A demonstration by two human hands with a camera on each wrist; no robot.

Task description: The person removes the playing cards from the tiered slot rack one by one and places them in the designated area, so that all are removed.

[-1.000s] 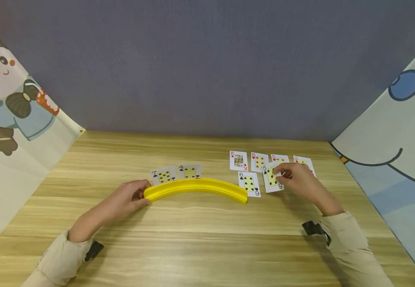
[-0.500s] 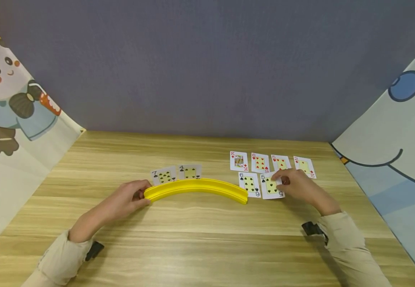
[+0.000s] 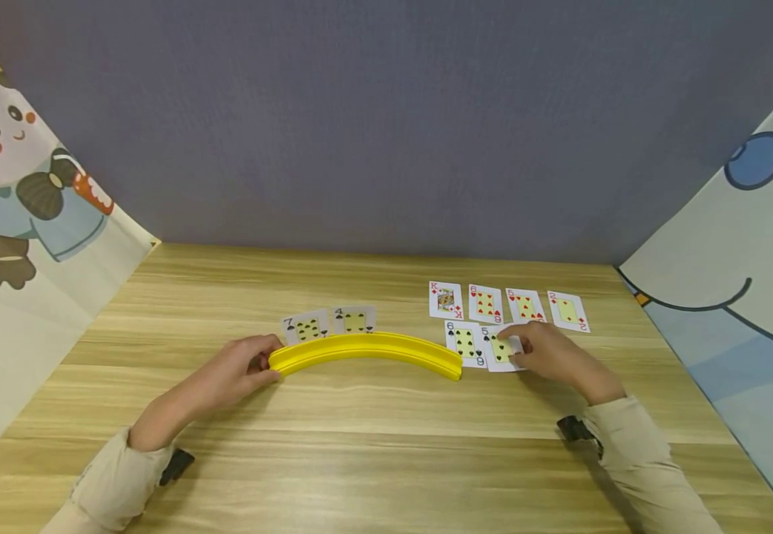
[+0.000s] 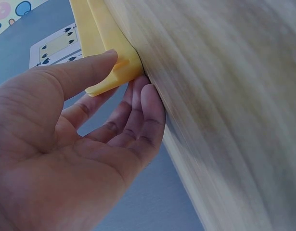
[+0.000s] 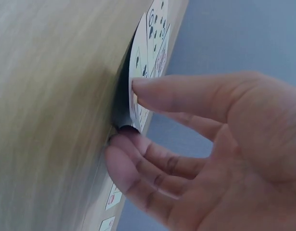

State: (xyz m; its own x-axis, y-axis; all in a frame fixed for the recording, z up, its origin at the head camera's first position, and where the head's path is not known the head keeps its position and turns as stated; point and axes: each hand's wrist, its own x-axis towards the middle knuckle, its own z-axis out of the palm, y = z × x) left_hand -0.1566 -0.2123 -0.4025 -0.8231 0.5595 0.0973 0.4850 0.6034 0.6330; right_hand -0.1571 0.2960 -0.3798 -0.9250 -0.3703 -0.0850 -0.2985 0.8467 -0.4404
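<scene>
My left hand [image 3: 242, 367] grips the left end of a curved yellow card holder [image 3: 366, 344]; in the left wrist view the thumb lies on its end [image 4: 114, 79]. The seven of spades [image 3: 306, 328] and four of spades [image 3: 354, 320] stand in its slot, tilted back. At the right my right hand [image 3: 553, 357] holds the five of spades [image 3: 496, 352] by its right side. In the right wrist view the thumb is on the face of this card [image 5: 136, 67], which bows up off the table. The six of spades [image 3: 461, 337] lies just left of it, beside the holder's right end.
Behind lies a row of face-up cards: king of diamonds [image 3: 445, 300], six of hearts [image 3: 485, 303], five of hearts [image 3: 524, 305] and two of diamonds [image 3: 568, 311]. A grey wall [image 3: 386, 133] closes off the wooden table's [image 3: 360, 460] far edge. Printed cartoon panels flank both sides.
The right hand has brought the five of spades down toward the table, then slid it slightly left against the six of spades. The left hand and card holder have stayed put.
</scene>
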